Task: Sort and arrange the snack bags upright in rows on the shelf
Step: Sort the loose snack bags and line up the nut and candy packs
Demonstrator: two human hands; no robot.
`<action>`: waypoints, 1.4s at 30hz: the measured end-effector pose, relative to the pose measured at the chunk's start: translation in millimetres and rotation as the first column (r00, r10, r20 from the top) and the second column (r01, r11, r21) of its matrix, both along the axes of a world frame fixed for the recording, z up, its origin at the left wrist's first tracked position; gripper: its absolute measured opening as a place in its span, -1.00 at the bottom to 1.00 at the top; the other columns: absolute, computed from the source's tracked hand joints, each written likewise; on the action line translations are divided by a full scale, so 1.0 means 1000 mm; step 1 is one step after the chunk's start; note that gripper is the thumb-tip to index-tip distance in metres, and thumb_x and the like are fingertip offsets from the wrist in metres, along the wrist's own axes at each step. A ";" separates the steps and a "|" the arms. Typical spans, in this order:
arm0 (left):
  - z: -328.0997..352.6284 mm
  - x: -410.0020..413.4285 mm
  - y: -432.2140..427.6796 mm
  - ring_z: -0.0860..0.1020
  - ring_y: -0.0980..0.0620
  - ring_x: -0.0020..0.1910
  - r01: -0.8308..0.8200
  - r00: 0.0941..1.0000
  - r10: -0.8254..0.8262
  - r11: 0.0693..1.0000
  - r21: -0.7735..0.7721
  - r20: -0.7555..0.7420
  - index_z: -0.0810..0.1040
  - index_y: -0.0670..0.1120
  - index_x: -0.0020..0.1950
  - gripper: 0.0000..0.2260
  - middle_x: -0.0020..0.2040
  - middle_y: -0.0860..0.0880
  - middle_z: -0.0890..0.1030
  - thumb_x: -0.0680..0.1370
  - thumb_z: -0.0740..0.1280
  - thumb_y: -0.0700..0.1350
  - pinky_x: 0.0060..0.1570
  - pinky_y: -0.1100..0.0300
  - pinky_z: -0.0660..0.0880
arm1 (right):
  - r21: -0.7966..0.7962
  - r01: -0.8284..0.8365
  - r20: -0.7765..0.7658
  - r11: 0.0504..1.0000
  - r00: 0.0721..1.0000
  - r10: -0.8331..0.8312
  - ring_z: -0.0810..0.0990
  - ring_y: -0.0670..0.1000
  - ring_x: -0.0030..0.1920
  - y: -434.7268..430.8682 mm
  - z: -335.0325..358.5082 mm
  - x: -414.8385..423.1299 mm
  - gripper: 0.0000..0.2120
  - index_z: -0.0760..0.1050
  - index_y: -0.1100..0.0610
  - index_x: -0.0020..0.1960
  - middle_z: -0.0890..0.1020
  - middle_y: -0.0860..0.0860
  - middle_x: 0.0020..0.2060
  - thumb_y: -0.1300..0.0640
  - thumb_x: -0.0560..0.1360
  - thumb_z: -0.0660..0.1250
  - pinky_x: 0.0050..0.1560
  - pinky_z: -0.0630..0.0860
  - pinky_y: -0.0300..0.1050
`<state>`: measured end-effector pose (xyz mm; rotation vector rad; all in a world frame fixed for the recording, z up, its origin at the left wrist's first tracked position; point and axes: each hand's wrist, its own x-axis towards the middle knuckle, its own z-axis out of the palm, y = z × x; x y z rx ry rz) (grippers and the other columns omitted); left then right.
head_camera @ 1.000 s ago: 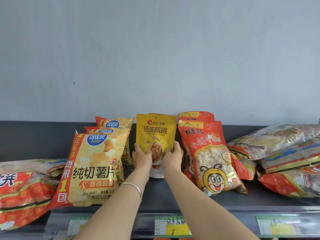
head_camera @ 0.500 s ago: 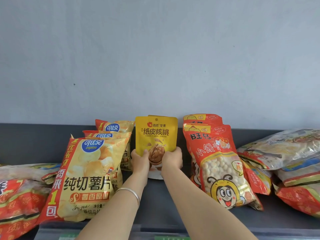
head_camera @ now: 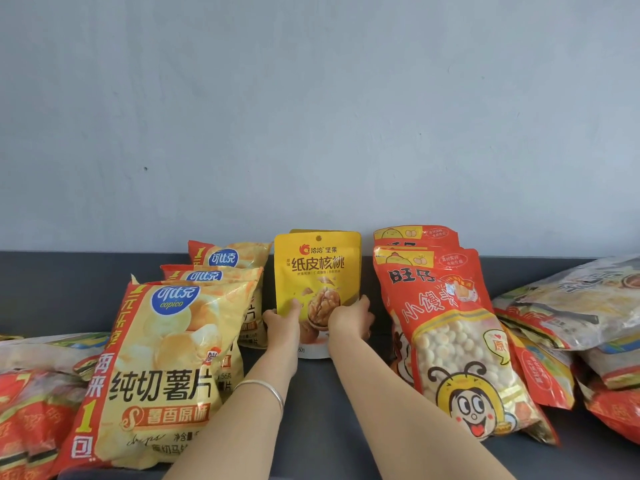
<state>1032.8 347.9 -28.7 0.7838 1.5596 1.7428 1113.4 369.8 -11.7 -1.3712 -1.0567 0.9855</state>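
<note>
A yellow walnut bag (head_camera: 317, 268) stands upright on the dark shelf (head_camera: 62, 299), with another yellow bag just behind it. My left hand (head_camera: 282, 318) grips its lower left side and my right hand (head_camera: 349, 318) its lower right side. To its left stands a row of three yellow-and-red potato chip bags (head_camera: 162, 368). To its right stand two red bags of small biscuit balls (head_camera: 450, 341), one behind the other, leaning back.
Red and clear snack bags (head_camera: 31, 403) lie flat at the far left. A heap of clear and red bags (head_camera: 581, 306) lies at the far right. A grey wall (head_camera: 311, 116) backs the shelf. A silver bracelet (head_camera: 266, 388) is on my left wrist.
Both hands have pushed the yellow walnut bag further back on the shelf, still gripping it. The view has moved closer and the shelf's front edge has dropped out of sight.
</note>
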 end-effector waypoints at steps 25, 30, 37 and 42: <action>0.006 0.011 0.005 0.29 -0.24 0.37 -0.154 0.988 0.151 0.982 -0.105 -0.037 0.03 -0.04 0.54 -0.49 0.46 -0.20 0.20 0.62 0.11 -0.15 0.30 -0.15 0.32 | 0.021 -0.040 0.168 0.999 0.985 0.036 0.12 0.21 0.49 -0.007 0.002 -0.001 -0.32 -0.12 0.08 0.56 0.10 0.14 0.52 -0.03 0.60 0.18 0.43 0.21 0.20; 0.019 0.018 -0.024 0.31 -0.26 0.35 -0.132 0.991 0.130 0.989 -0.062 -0.038 0.05 -0.04 0.54 -0.44 0.44 -0.21 0.19 0.58 0.18 -0.20 0.26 -0.14 0.36 | 0.045 -0.042 0.158 0.998 0.987 0.034 0.16 0.24 0.47 -0.035 0.014 0.008 -0.34 -0.08 0.10 0.56 0.15 0.18 0.48 0.06 0.60 0.20 0.43 0.23 0.16; 0.029 0.035 -0.070 0.46 -0.21 0.20 0.073 0.989 -0.060 0.993 0.088 -0.137 0.41 -0.09 0.32 -0.65 0.27 -0.19 0.44 0.56 0.28 -0.05 0.18 -0.09 0.46 | 0.146 -0.090 0.206 0.985 0.977 0.059 0.41 0.24 0.29 -0.100 0.033 0.023 -0.50 0.14 0.08 0.49 0.32 0.17 0.35 0.04 0.60 0.17 0.28 0.41 0.15; 0.038 0.052 -0.097 0.52 -0.20 0.12 0.151 0.918 -0.094 0.981 0.121 -0.384 0.45 -0.11 0.26 -0.73 0.20 -0.18 0.53 0.58 0.25 -0.07 0.11 -0.10 0.50 | 0.258 -0.105 0.346 0.960 0.938 0.010 0.43 0.23 0.25 -0.139 0.048 0.054 -0.55 0.24 0.12 0.44 0.43 0.17 0.28 0.10 0.58 0.18 0.25 0.40 0.14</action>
